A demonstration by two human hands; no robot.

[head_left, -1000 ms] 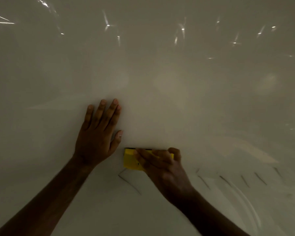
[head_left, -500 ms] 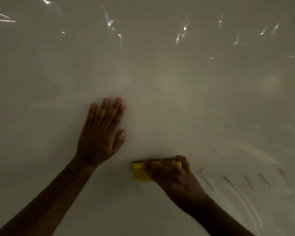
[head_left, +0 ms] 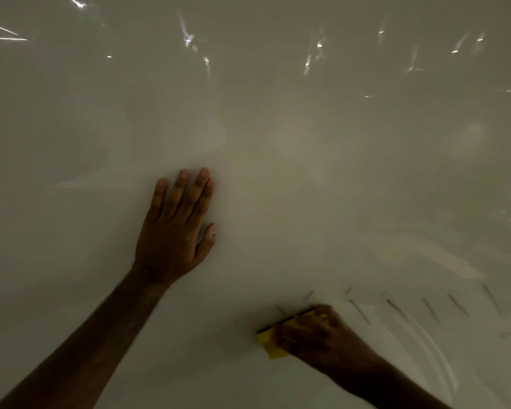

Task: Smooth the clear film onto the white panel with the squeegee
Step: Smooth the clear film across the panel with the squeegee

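Note:
A glossy white panel (head_left: 307,172) fills the whole view, covered by clear film (head_left: 410,314) that shows small dark wrinkle lines at the lower right. My left hand (head_left: 174,231) lies flat on the film, fingers together and pointing up. My right hand (head_left: 310,335) grips a yellow squeegee (head_left: 267,343) low on the panel, pressed against the film. Its dark edge is tilted, higher at the right. My fingers hide most of the squeegee.
Bright light reflections (head_left: 307,63) streak across the top of the panel. A row of short creases (head_left: 455,305) and curved streaks (head_left: 425,343) runs to the right of the squeegee.
My right hand has dragged the squeegee down and to the right across the film, and it now tilts. My left hand has stayed flat in nearly the same spot.

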